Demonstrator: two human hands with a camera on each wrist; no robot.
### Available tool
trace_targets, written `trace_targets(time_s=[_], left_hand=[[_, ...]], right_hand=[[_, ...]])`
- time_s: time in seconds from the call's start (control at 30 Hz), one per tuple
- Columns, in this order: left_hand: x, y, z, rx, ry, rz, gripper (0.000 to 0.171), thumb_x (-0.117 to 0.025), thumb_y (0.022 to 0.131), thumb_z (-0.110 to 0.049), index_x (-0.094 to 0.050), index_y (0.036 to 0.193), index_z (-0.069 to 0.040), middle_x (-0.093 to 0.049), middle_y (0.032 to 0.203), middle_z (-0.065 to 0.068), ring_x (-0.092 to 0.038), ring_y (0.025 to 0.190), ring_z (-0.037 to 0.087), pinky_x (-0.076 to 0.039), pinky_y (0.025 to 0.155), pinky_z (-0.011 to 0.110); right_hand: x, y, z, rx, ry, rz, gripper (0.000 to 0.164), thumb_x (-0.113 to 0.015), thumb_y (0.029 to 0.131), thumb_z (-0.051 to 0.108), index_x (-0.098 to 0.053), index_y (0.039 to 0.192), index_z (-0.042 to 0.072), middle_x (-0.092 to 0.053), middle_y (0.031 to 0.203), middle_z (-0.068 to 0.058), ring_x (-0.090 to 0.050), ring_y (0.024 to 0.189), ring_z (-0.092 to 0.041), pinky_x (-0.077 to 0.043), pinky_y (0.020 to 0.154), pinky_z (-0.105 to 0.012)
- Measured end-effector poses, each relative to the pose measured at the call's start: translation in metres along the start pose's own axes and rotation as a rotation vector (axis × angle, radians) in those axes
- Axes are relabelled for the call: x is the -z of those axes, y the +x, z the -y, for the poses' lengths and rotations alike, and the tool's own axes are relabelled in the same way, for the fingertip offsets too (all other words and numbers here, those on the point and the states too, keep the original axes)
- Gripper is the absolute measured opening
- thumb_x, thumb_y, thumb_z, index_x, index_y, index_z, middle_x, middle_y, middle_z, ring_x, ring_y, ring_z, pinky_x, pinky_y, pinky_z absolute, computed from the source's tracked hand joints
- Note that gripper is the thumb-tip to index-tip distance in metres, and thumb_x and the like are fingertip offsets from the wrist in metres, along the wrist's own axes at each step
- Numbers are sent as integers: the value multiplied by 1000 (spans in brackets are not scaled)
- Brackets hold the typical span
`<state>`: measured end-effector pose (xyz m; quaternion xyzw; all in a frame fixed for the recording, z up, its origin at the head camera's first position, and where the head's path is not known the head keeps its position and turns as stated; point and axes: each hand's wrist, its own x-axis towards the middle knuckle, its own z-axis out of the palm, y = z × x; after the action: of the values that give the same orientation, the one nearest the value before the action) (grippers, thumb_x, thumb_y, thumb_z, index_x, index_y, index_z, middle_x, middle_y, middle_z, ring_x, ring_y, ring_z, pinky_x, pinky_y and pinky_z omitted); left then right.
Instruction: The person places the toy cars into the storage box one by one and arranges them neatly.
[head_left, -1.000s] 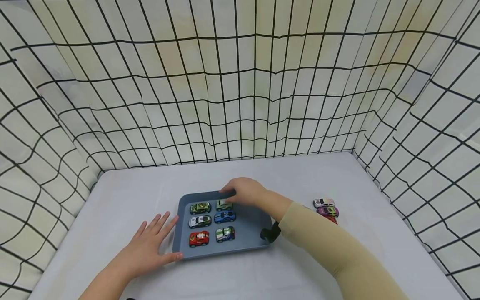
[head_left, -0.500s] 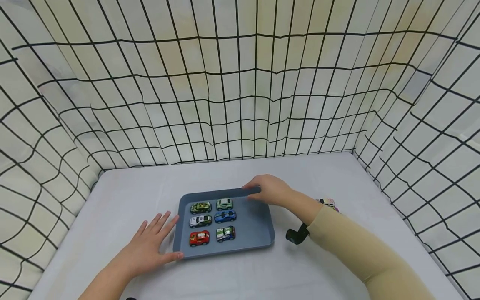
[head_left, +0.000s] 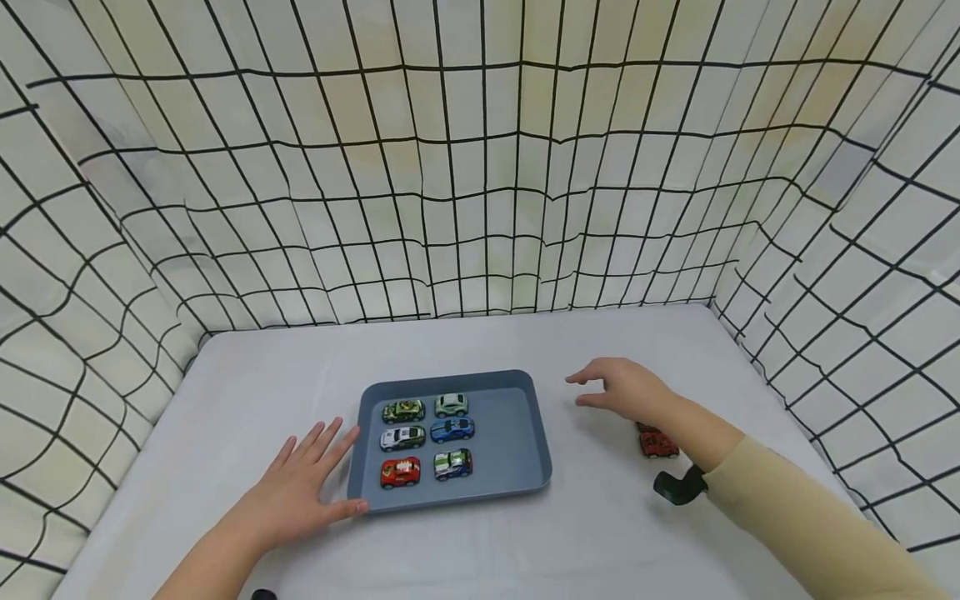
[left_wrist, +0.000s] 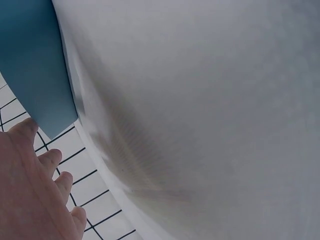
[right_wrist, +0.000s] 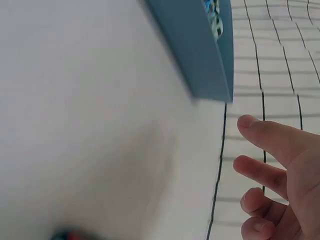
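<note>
A blue-grey tray [head_left: 508, 442] holds several toy cars in two columns on its left half. The left column has a camouflage car [head_left: 403, 411], a white car [head_left: 402, 437] and a red car [head_left: 400, 472]. Beside it stand a pale green car [head_left: 451, 405], a blue car [head_left: 452, 429] and a white-green car [head_left: 453, 464]. My left hand [head_left: 294, 492] lies with fingers spread at the tray's left edge, thumb at its near corner. To the right of the tray, my right hand [head_left: 626, 390] hovers with fingers loosely bent, holding nothing.
Another dark red toy car [head_left: 658, 442] lies on the white table right of the tray, partly under my right forearm. A black wrist camera mount [head_left: 679, 486] hangs from that arm. Black-gridded cloth walls [head_left: 480, 167] enclose the back and sides.
My right hand has left the pale green car in the tray and moved right, past the tray's edge, over the table. The left hand stays in place.
</note>
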<state>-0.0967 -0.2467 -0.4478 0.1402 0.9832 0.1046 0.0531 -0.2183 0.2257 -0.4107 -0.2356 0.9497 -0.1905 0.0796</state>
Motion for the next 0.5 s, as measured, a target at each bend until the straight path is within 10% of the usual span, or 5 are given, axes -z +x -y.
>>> trace_targets(time_s=[0.23, 0.5], left_hand=[[0, 0, 1, 0, -15, 3, 109, -59, 74, -82, -33, 156, -16, -25, 160, 19, -20, 146, 46, -13, 113, 69], [-1, 1, 2, -11, -21, 2, 108, -59, 74, -82, -32, 156, -17, -25, 161, 18, -20, 146, 44, -13, 114, 68]], right_hand=[[16, -32, -46, -105, -38, 19, 39, -75, 90, 31, -70, 126, 18, -66, 126, -7, -63, 97, -25, -55, 78, -44], [30, -48, -73, -150, -60, 67, 39, -74, 90, 30, -70, 126, 16, -64, 129, -13, -54, 123, -41, -48, 97, -58]])
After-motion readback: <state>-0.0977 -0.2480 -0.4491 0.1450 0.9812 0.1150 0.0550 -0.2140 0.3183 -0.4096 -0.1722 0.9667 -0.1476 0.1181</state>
